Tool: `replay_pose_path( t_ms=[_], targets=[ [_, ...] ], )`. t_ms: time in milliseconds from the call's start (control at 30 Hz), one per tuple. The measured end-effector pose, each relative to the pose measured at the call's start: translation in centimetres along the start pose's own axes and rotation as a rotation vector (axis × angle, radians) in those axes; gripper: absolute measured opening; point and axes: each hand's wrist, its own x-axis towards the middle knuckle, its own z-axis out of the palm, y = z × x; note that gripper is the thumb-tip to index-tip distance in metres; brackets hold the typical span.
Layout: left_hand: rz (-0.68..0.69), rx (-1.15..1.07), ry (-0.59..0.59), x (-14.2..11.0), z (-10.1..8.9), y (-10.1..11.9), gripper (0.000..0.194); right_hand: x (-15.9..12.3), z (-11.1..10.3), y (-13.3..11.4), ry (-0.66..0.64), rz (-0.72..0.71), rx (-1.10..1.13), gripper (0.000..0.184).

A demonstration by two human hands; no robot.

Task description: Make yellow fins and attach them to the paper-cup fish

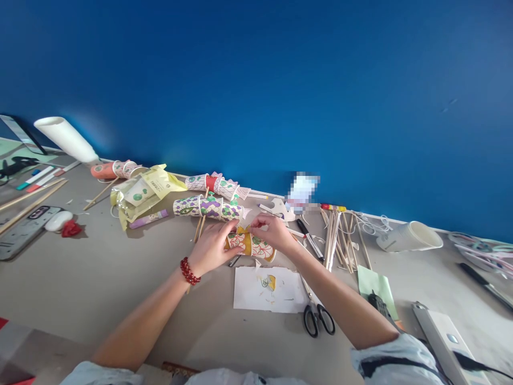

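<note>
My left hand (214, 245), with a red bead bracelet at its wrist, grips the left end of a fish-like craft of joined paper cups (258, 248) with a yellow band and red scale lines. Its thumb lies along the front. At the top of the craft stands a small yellow paper piece (241, 230). My right hand (273, 232) has its fingertips pinched together beside that piece; what lies between them is too small to make out. Just behind is a purple and green paper-cup fish (208, 207) on sticks. A drawn-on white paper (262, 294) lies in front.
Black-handled scissors (318, 320) rest by my right forearm. Wooden sticks (332, 240), a marker (310, 240) and a white cup (411, 237) lie to the right. Further left are a yellow package (146, 192), a glue stick (148, 218) and a phone (26, 232). A blue wall (256, 96) borders the table.
</note>
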Motion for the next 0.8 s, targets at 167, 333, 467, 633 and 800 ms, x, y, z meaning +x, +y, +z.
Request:
replay_pose_path(
  t_ms=[167, 333, 467, 633, 800],
  targets=[
    [0.005, 0.008, -0.008, -0.03, -0.05, 0.11, 0.062, -0.08, -0.05, 0.01, -0.012, 0.002, -0.006, 0.01],
    [0.018, 0.019, -0.003, 0.01, -0.17, 0.29, 0.059, -0.14, 0.01, 0.21, -0.019, -0.002, -0.012, 0.008],
    [0.033, 0.025, -0.004, 0.08, -0.24, 0.42, 0.055, -0.13, -0.03, 0.22, -0.018, -0.01, -0.024, 0.009],
    [0.033, 0.019, -0.004, 0.08, -0.22, 0.47, 0.05, -0.12, -0.12, 0.07, -0.025, -0.032, -0.049, 0.009],
    [0.041, 0.029, -0.012, 0.08, -0.21, 0.48, 0.049, -0.19, -0.1, -0.05, -0.018, -0.043, -0.08, 0.011]
  ],
)
